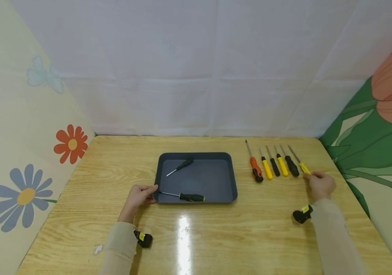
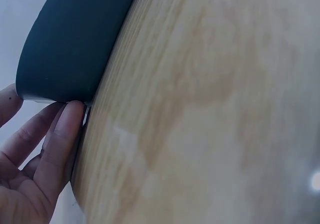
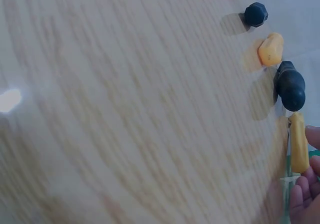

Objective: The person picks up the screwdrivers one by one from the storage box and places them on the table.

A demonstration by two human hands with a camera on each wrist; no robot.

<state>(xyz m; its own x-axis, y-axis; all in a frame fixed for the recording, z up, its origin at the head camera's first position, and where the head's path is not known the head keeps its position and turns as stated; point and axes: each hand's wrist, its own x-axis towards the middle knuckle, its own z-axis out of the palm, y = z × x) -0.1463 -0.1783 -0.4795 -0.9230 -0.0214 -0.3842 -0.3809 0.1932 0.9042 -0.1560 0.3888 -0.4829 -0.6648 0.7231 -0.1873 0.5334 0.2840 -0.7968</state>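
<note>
At the right of the frame, our right grip pinches the rear end of the handle of the end yellow screwdriver, thumb and fingers on opposite sides. The tool is the last at the right of the row, its shaft pointing to the upper left; we cannot tell whether the handle is clear of the desk. We judge the step to be a pick-up: we should close the fingers further along the handle, since a hold at its end may let the shaft swing. We should lift before moving sideways, to avoid nudging the large black screwdriver just beside it and the rest of the row, out to the orange screwdriver. At lower centre-left, our left grip pinches the near left corner of the grey tray; we should steady it without tilting, as the small black screwdriver and the black-and-yellow screwdriver lie loose inside and could roll.
</note>
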